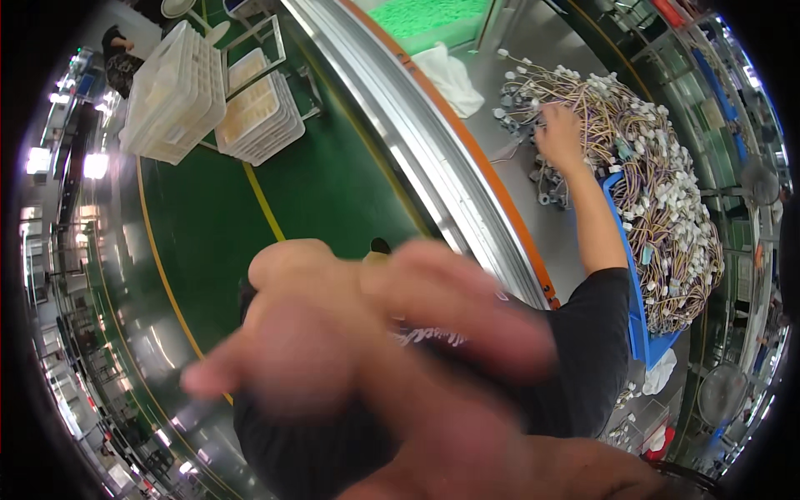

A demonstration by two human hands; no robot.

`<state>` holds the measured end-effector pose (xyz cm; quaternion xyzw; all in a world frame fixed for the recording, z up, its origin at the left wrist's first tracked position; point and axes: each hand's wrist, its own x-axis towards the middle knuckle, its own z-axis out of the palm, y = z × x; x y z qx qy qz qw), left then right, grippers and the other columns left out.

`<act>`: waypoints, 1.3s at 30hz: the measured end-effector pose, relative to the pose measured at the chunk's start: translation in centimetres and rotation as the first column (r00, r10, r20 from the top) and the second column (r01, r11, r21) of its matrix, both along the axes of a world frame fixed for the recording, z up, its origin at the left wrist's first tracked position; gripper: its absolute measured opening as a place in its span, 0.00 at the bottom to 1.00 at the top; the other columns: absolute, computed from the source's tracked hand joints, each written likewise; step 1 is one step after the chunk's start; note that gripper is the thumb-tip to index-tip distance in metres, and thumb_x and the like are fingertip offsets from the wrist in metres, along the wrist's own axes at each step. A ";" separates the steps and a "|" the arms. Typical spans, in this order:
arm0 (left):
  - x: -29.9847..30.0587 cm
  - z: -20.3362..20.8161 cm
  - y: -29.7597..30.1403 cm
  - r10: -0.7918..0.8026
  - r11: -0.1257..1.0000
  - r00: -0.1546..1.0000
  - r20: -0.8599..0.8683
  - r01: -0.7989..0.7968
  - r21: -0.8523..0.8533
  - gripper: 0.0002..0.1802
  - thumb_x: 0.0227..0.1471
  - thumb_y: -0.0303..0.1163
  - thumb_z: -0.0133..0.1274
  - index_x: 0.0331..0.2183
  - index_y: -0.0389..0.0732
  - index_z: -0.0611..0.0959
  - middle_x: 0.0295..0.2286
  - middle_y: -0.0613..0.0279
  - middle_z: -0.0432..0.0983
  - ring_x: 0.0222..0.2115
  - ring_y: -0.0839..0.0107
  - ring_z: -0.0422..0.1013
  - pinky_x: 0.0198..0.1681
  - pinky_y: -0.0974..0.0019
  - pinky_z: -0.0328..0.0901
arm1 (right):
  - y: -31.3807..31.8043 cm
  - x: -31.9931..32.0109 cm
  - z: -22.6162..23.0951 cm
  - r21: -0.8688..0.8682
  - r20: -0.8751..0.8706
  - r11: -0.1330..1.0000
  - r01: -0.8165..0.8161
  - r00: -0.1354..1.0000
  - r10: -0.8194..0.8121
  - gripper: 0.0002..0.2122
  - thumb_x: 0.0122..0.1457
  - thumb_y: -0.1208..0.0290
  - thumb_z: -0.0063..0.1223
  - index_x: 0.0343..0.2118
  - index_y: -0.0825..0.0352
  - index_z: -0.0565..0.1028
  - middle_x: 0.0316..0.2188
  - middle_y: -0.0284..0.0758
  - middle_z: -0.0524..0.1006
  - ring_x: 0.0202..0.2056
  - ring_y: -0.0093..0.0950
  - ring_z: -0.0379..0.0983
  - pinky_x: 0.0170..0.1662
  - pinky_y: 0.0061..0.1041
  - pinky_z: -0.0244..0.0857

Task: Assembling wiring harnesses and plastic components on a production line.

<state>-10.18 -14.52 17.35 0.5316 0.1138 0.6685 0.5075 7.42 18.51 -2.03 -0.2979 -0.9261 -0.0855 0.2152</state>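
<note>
A large, blurred hand fills the lower middle, very close to the camera; I take it for my left hand [358, 325]. Its fingers are apart, and I see nothing held in it. My right hand [562, 140], at the end of a black-sleeved arm, reaches to the far left end of a big heap of wire harnesses [658, 192]. Those fingers curl down onto cables there, and their tips are partly hidden. The harnesses have tan and purple wires with white plugs. Much of the heap lies in a blue bin [636, 321]; part spills onto the grey tabletop [550, 221].
An orange-edged metal rail [467, 150] runs beside the tabletop. A white cloth [447, 79] lies near a container of bright green material [429, 18]. White crates [175, 92] are stacked over the green floor at far left, with another person [122, 62] behind.
</note>
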 end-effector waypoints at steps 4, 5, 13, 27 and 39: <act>-0.9 1.8 0.8 0.098 0.948 0.995 0.023 -0.101 0.303 0.36 0.49 0.55 0.36 0.55 0.50 0.48 0.46 0.60 0.63 0.51 0.59 0.55 0.53 0.48 0.45 | -3.0 -6.2 -3.5 -0.318 -0.034 0.935 -0.159 0.987 0.156 0.15 0.42 0.71 0.51 0.36 0.66 0.69 0.37 0.39 0.67 0.42 0.37 0.62 0.45 0.37 0.53; -1.3 2.2 0.8 0.124 0.917 0.992 0.027 -0.125 0.379 0.34 0.50 0.53 0.37 0.55 0.53 0.49 0.46 0.64 0.63 0.50 0.60 0.56 0.53 0.47 0.45 | -3.7 -7.6 -3.8 -0.355 -0.010 0.920 -0.166 0.985 0.174 0.14 0.42 0.71 0.51 0.36 0.66 0.70 0.36 0.39 0.67 0.42 0.37 0.62 0.45 0.36 0.53; -5.0 2.5 1.1 0.306 0.684 0.902 0.305 -0.431 0.588 0.28 0.51 0.45 0.44 0.54 0.56 0.58 0.37 0.75 0.74 0.38 0.70 0.69 0.48 0.43 0.51 | -1.8 -9.4 -9.2 -0.609 0.218 0.792 0.041 0.969 0.117 0.12 0.44 0.69 0.51 0.32 0.66 0.69 0.33 0.44 0.69 0.37 0.41 0.64 0.39 0.34 0.59; -21.0 0.5 2.3 0.141 0.837 0.984 -0.112 -0.058 0.545 0.35 0.52 0.49 0.40 0.56 0.45 0.49 0.31 0.61 0.71 0.31 0.69 0.68 0.42 0.60 0.58 | 3.7 -0.9 9.3 -0.816 -0.472 0.573 -0.078 0.662 -0.582 0.07 0.49 0.76 0.45 0.31 0.63 0.73 0.14 0.20 0.62 0.14 0.10 0.55 0.15 0.10 0.47; -23.4 -13.7 -2.6 0.448 0.673 0.817 -0.364 -0.576 -0.465 0.24 0.51 0.33 0.44 0.50 0.38 0.61 0.34 0.61 0.69 0.37 0.73 0.65 0.41 0.70 0.58 | 3.0 -3.5 3.4 0.028 0.070 0.789 0.614 0.786 -0.614 0.16 0.43 0.71 0.48 0.36 0.73 0.70 0.34 0.52 0.70 0.37 0.45 0.67 0.39 0.37 0.62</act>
